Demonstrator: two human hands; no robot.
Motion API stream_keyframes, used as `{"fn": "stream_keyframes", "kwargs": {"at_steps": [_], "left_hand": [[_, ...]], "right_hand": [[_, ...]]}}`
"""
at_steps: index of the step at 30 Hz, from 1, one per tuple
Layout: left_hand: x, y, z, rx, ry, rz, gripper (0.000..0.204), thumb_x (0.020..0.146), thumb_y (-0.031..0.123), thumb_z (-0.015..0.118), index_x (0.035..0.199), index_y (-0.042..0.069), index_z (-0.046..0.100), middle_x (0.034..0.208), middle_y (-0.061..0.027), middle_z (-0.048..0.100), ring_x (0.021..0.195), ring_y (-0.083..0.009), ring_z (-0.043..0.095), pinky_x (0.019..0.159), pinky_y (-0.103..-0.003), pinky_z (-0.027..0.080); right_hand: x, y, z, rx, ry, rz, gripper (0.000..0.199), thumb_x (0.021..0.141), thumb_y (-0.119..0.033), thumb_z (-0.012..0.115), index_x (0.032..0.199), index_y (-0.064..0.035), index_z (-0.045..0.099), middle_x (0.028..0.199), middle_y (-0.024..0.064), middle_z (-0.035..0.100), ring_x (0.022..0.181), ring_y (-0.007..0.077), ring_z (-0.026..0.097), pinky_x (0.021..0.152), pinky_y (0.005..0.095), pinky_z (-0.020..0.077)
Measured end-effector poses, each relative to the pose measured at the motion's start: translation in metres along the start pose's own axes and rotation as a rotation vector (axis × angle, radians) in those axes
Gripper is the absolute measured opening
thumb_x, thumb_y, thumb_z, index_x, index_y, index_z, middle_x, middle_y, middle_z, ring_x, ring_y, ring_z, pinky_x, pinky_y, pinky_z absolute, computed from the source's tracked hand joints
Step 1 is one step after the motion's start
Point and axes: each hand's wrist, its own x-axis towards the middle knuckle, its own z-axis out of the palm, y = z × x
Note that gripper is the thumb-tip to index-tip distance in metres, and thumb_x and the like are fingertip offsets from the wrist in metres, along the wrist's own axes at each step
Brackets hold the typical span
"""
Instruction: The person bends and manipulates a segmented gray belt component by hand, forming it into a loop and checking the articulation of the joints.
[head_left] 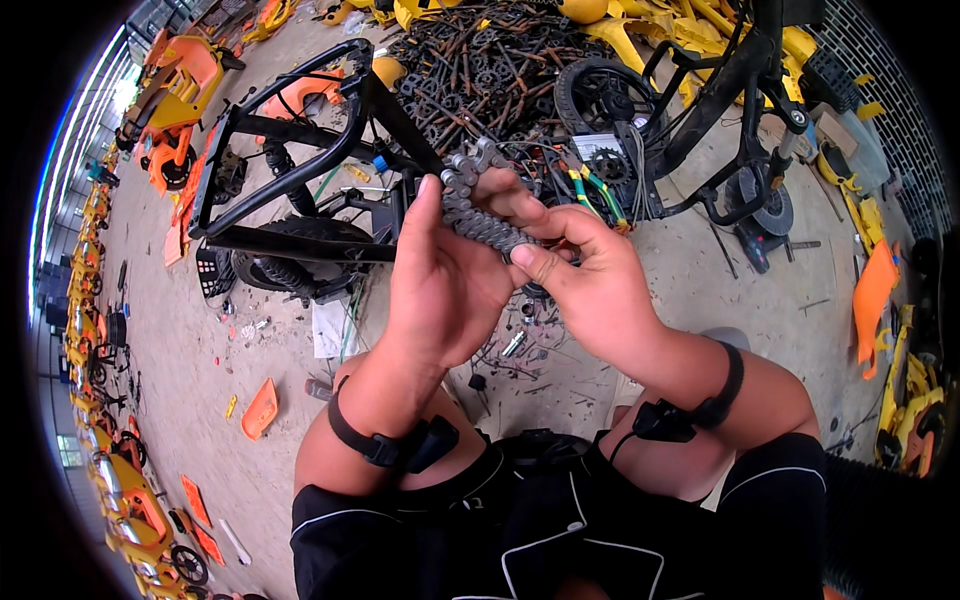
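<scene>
A grey metal chain (480,222), bunched into a thick strip of links, lies across my two raised hands in the middle of the view. My left hand (450,285) cradles it, palm turned up, with the thumb upright beside the chain's upper end and the fingers curled partly behind it. At the chain's lower right end my right hand (595,275) pinches the links between thumb and fingers. The fingertips under the chain are partly hidden.
A black vehicle frame (290,165) stands at left, another black frame (700,120) at right. Behind is a heap of rusty metal parts (490,70). Pliers with green-yellow handles (600,195), a silver socket (513,344) and an orange panel (260,408) lie on the concrete floor.
</scene>
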Motion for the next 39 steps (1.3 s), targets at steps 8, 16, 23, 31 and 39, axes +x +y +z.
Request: {"fn": "stream_keyframes", "kwargs": {"at_steps": [8,16,23,31,39], "left_hand": [[0.002,0.001,-0.004,0.005,0.003,0.009,0.053,0.103,0.049,0.035,0.118,0.004,0.057,0.107,-0.0119,0.064,0.105,-0.0261,0.059,0.093,-0.045,0.047],[0.002,0.000,-0.001,0.088,-0.004,0.021,0.043,0.101,0.047,0.039,0.109,0.009,0.057,0.101,-0.0093,0.057,0.102,-0.0259,0.053,0.093,-0.050,0.047],[0.001,0.006,0.000,0.116,0.014,-0.001,0.042,0.101,0.047,0.039,0.107,0.010,0.056,0.092,-0.0073,0.054,0.100,-0.0255,0.052,0.092,-0.046,0.045],[0.001,0.008,-0.002,0.112,0.009,-0.063,0.050,0.102,0.049,0.033,0.106,0.006,0.057,0.090,-0.0099,0.061,0.093,-0.0254,0.059,0.079,-0.041,0.049],[-0.001,0.004,-0.002,0.304,0.053,-0.194,0.053,0.102,0.048,0.030,0.101,0.003,0.059,0.084,-0.0104,0.063,0.082,-0.0226,0.059,0.072,-0.038,0.049]], "right_hand": [[0.000,0.002,0.002,0.147,-0.010,0.125,0.020,0.090,-0.006,0.071,0.108,0.0009,0.064,0.099,0.0027,0.062,0.082,0.0073,0.057,0.071,0.0231,0.0486],[0.002,0.004,-0.001,0.050,-0.043,0.047,0.027,0.090,-0.011,0.073,0.108,-0.0002,0.056,0.095,0.0018,0.062,0.081,0.0054,0.054,0.072,0.0232,0.0476],[0.006,-0.005,-0.008,0.178,-0.116,0.100,0.031,0.091,-0.014,0.073,0.109,-0.0022,0.051,0.098,0.0027,0.059,0.082,0.0075,0.056,0.074,0.0249,0.0480],[0.009,-0.009,-0.017,0.273,-0.156,-0.077,0.039,0.099,-0.020,0.060,0.127,0.0016,0.043,0.107,0.0108,0.057,0.088,0.0155,0.060,0.073,0.0277,0.0512],[0.022,-0.016,-0.022,0.427,-0.285,0.069,0.025,0.103,-0.013,0.053,0.121,0.0047,0.054,0.091,0.0095,0.062,0.076,0.0168,0.063,0.059,0.0320,0.0554]]}}
